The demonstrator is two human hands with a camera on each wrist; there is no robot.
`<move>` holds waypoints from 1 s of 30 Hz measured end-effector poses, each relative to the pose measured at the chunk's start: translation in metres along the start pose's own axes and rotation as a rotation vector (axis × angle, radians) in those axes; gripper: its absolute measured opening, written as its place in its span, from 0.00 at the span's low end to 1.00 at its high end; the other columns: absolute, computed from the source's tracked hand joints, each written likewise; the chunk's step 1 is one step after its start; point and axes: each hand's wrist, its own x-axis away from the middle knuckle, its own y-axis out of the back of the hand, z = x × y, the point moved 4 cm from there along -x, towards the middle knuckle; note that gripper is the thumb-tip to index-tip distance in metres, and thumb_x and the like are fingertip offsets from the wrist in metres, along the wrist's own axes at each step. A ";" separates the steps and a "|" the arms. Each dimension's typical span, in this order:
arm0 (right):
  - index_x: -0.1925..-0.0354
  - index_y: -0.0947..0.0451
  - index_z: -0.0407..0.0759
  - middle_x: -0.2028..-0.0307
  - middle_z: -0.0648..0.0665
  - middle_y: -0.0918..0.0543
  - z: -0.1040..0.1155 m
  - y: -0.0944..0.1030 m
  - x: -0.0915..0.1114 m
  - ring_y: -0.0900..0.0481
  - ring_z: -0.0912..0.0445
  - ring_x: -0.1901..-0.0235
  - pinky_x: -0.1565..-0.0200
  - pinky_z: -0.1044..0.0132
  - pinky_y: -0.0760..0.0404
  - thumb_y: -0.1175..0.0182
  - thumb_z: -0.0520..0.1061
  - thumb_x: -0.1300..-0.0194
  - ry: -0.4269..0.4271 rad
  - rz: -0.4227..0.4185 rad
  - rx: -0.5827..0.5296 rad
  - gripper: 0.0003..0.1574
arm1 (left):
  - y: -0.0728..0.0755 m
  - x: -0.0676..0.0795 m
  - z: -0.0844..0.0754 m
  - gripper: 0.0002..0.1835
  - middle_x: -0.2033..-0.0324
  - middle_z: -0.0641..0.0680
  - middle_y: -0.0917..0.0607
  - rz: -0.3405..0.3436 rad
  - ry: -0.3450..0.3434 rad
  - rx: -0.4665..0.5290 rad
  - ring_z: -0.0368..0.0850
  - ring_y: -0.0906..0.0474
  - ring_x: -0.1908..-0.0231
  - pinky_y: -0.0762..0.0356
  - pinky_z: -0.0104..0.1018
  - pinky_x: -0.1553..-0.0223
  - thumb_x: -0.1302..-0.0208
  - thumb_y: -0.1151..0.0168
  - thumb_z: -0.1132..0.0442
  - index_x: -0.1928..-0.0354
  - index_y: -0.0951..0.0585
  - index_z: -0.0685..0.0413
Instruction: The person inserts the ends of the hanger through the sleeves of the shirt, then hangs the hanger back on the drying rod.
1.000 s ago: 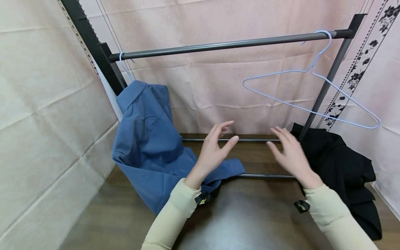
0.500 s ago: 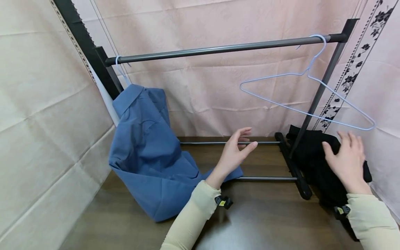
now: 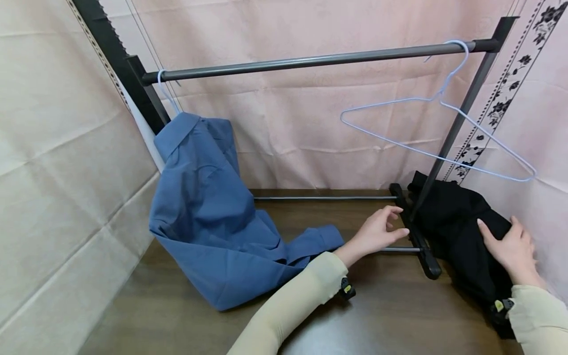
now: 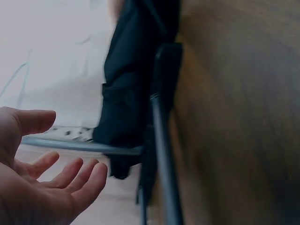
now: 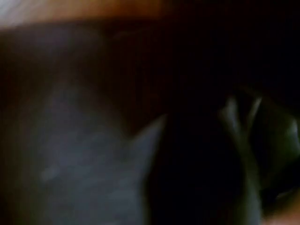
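Observation:
A black folded garment (image 3: 466,222), its kind not clear, lies at the right behind the rack's foot. My right hand (image 3: 514,251) is at its right side, thumb spread from the fingers and touching the cloth. The right wrist view is dark and blurred, filled mostly with black fabric (image 5: 84,154). My left hand (image 3: 374,234) hovers near the rack's lower rail, fingers loosely bent and holding nothing. In the left wrist view, too, a gap shows between thumb and fingers. A bare light-blue hanger (image 3: 399,143) hangs at the bar's right end.
A blue collared shirt (image 3: 204,197) hangs on another hanger (image 3: 166,91) at the left end of the dark rack bar (image 3: 301,62), its lower part on the wooden tabletop (image 3: 399,305). Pale cloth (image 3: 288,128) covers the back and sides.
My right hand has moved right and down onto the black garment. My left hand has moved right and down, away from the blue shirt.

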 end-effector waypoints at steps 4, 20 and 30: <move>0.27 0.79 0.23 0.31 0.11 0.67 -0.015 -0.005 -0.003 0.59 0.13 0.36 0.39 0.24 0.51 0.63 0.68 0.24 0.013 0.143 -0.024 0.61 | -0.023 -0.015 -0.002 0.29 0.43 0.48 0.20 0.053 0.054 0.029 0.34 0.21 0.54 0.26 0.24 0.58 0.31 0.34 0.50 0.31 0.29 0.44; 0.27 0.70 0.19 0.34 0.09 0.55 -0.007 -0.017 0.015 0.51 0.15 0.38 0.41 0.25 0.47 0.61 0.64 0.22 0.073 0.211 -0.029 0.57 | -0.086 -0.050 0.016 0.36 0.38 0.45 0.24 -0.015 0.334 0.385 0.39 0.20 0.50 0.23 0.33 0.51 0.36 0.28 0.52 0.28 0.33 0.31; 0.27 0.66 0.19 0.36 0.09 0.50 0.007 -0.017 0.037 0.45 0.15 0.41 0.45 0.29 0.37 0.61 0.68 0.24 -0.038 0.193 -0.020 0.59 | -0.098 -0.046 0.009 0.41 0.36 0.45 0.27 0.080 0.315 0.523 0.36 0.18 0.61 0.21 0.29 0.57 0.38 0.27 0.58 0.27 0.37 0.30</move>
